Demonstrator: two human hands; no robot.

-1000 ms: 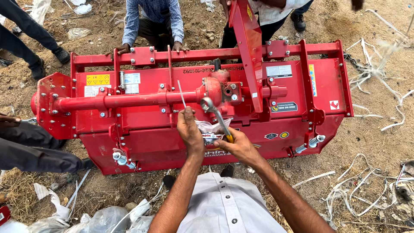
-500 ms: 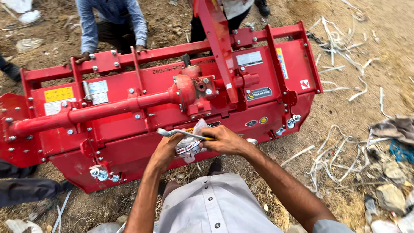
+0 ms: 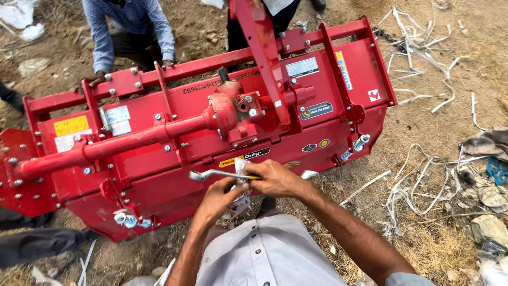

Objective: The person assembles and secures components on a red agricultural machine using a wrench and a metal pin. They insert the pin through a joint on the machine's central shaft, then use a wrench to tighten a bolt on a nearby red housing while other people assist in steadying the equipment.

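Head view is showing, nearest the camera, the person's grey buttoned shirt (image 3: pixel 264 254), and just beyond it both forearms are reaching forward and meeting in front of the chest. Right hand (image 3: pixel 278 179) is clenching around the middle of a long silver wrench (image 3: pixel 217 174), whose long axis is lying nearly level, running left to right across the body; its ring end is sticking out to the left of the hands and its other end is showing past the right hand. Left hand (image 3: pixel 219 198) is sitting just below the shaft, pinching a small clear plastic bag (image 3: pixel 241 196) that is hanging between the hands. Beyond them the red tiller (image 3: pixel 201 137) is standing on dry ground, its gearbox (image 3: pixel 235 108) lying straight ahead of the wrench. Farther off, another person in a blue shirt (image 3: pixel 129 26) is leaning on the frame
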